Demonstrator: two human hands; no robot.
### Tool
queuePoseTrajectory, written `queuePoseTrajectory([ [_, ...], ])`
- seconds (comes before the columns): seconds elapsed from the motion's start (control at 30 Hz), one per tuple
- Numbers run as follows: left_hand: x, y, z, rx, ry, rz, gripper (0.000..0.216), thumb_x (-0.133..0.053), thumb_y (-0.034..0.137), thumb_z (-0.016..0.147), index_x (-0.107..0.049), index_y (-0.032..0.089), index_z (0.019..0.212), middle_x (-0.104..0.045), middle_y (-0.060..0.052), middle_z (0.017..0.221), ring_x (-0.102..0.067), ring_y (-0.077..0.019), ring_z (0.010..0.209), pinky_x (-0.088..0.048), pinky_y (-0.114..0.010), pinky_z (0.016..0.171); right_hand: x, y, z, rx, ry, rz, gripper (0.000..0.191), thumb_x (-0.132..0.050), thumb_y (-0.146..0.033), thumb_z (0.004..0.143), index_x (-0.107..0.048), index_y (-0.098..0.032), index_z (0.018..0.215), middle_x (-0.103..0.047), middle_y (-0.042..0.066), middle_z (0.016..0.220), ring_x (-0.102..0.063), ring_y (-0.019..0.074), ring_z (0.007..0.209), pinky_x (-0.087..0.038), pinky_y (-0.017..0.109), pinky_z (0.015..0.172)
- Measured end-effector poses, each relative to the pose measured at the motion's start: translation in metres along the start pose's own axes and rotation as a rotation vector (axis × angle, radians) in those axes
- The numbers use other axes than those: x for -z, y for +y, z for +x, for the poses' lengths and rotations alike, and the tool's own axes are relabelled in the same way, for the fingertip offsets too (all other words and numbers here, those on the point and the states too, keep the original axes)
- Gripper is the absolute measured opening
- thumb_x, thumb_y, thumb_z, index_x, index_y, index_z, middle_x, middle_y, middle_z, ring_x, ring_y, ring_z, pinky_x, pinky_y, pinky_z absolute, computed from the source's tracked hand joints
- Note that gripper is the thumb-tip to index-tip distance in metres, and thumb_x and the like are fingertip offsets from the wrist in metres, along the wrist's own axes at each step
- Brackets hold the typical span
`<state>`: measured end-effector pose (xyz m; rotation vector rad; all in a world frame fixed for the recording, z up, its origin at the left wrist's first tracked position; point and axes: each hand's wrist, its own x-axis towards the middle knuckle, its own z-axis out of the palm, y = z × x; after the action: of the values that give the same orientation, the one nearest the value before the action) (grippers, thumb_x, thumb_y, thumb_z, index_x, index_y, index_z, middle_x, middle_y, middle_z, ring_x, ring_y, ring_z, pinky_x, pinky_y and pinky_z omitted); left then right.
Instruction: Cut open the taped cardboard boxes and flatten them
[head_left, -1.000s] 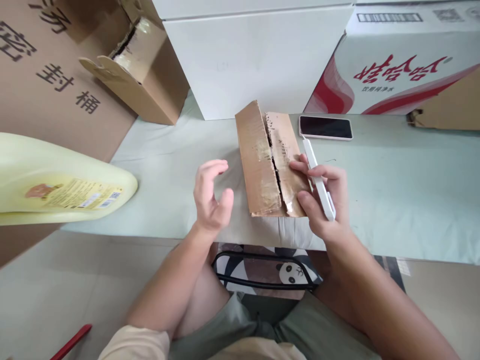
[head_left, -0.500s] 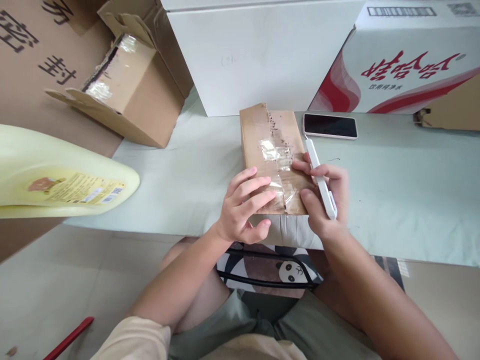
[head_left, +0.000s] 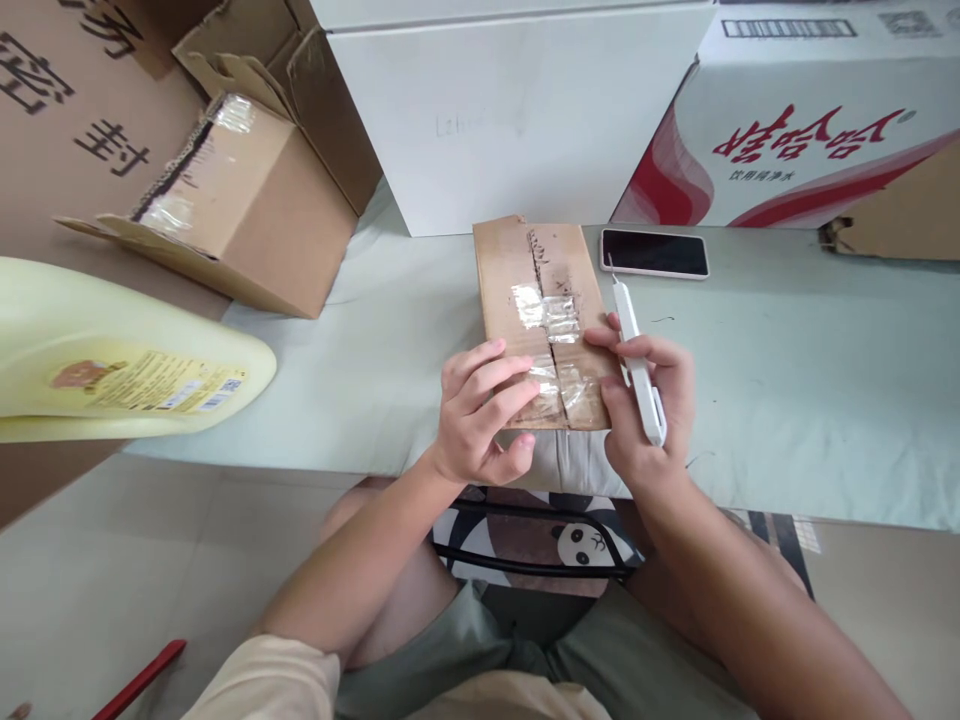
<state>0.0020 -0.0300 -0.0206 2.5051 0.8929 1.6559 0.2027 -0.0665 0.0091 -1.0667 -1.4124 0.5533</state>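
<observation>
A small brown cardboard box (head_left: 501,290) with strips of clear tape across its top lies on the pale green cloth. Along the middle of its top runs a dark seam between the two flaps. My left hand (head_left: 484,415) rests on the near left part of the box, fingers spread and thumb off its front edge. In my right hand (head_left: 656,395) is a white utility knife (head_left: 630,320), its thin tip pointing away from me. Fingertips of that hand touch the right side of the box. A phone (head_left: 654,253) lies just beyond the knife tip.
Behind the box stand a large white box (head_left: 517,120) and a red-and-white printed carton (head_left: 787,150). An opened cardboard box (head_left: 289,220) sits at the back left. A pale yellow bottle (head_left: 150,350) juts in from the left. A red strip (head_left: 142,680) is on the floor.
The left flap of the small box has dropped flatter at its far end, and the seam shows more clearly. Both hands stay nearly in place; the view has shifted slightly.
</observation>
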Motion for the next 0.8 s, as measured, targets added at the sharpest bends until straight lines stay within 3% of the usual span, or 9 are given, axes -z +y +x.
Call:
queuePoseTrajectory([
  [0.13, -0.001, 0.001, 0.0, 0.005, 0.02, -0.033, 0.042, -0.052, 0.045, 0.097, -0.066, 0.028, 0.133, -0.08, -0.008, 0.121, -0.068, -0.033, 0.129, -0.057, -0.051, 0.105, -0.004, -0.002, -0.002, -0.004, 0.062, -0.014, 0.021, -0.057, -0.025, 0.105, -0.057, -0.033, 0.125, -0.076, 0.007, 0.129, -0.061, 0.0281, 0.149, -0.038, 0.068, 0.133],
  [0.37, 0.001, 0.003, 0.006, -0.006, 0.039, -0.012, 0.036, -0.049, 0.045, 0.098, -0.066, 0.027, 0.125, -0.081, -0.007, 0.116, -0.073, -0.0313, 0.122, -0.062, -0.05, 0.1, -0.007, -0.001, 0.0, -0.005, 0.149, -0.008, 0.02, -0.055, -0.025, 0.107, -0.058, -0.035, 0.125, -0.074, 0.006, 0.125, -0.069, 0.0281, 0.136, -0.047, 0.066, 0.127],
  [0.8, 0.002, 0.007, 0.009, -0.003, 0.024, -0.016, 0.039, -0.045, 0.051, 0.101, -0.065, 0.025, 0.122, -0.081, -0.009, 0.115, -0.076, -0.0298, 0.118, -0.065, -0.051, 0.101, -0.012, -0.012, 0.008, -0.016, 0.173, -0.141, 0.014, -0.059, -0.026, 0.107, -0.056, -0.032, 0.119, -0.078, 0.006, 0.119, -0.077, 0.0248, 0.124, -0.059, 0.057, 0.115],
])
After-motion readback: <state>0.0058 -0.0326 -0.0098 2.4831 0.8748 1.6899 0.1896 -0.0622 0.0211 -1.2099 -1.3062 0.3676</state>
